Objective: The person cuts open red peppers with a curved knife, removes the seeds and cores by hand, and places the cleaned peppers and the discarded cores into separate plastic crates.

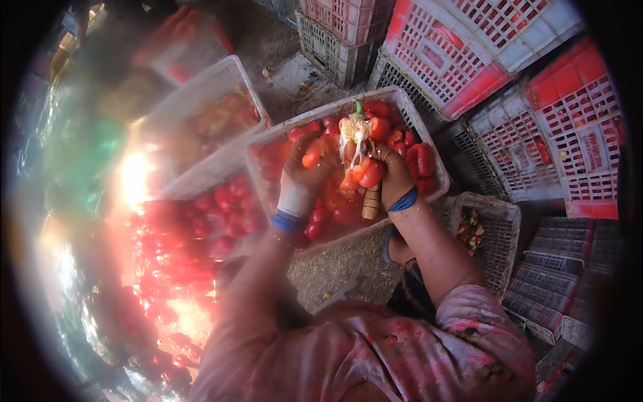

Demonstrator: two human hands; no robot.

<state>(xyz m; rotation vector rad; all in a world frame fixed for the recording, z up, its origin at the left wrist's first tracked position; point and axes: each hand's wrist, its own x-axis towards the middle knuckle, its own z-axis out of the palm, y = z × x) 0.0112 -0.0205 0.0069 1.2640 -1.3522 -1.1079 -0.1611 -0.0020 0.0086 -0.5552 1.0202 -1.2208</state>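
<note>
Both my hands are raised over a white plastic crate (429,144) filled with red pepper pieces. My left hand (305,174) grips a piece of the red pepper (365,173). My right hand (392,175) holds the rest of that pepper together with a knife whose wooden handle (371,201) points down below my fist. The pepper's pale seed core with its green stem (355,127) sticks up between the hands. A blue band circles each wrist.
A crate of whole red peppers (214,214) lies at left, and another white crate (201,114) stands behind it, washed out by glare. A small basket of scraps (492,234) sits at right. Red and white empty crates (469,53) are stacked behind and right.
</note>
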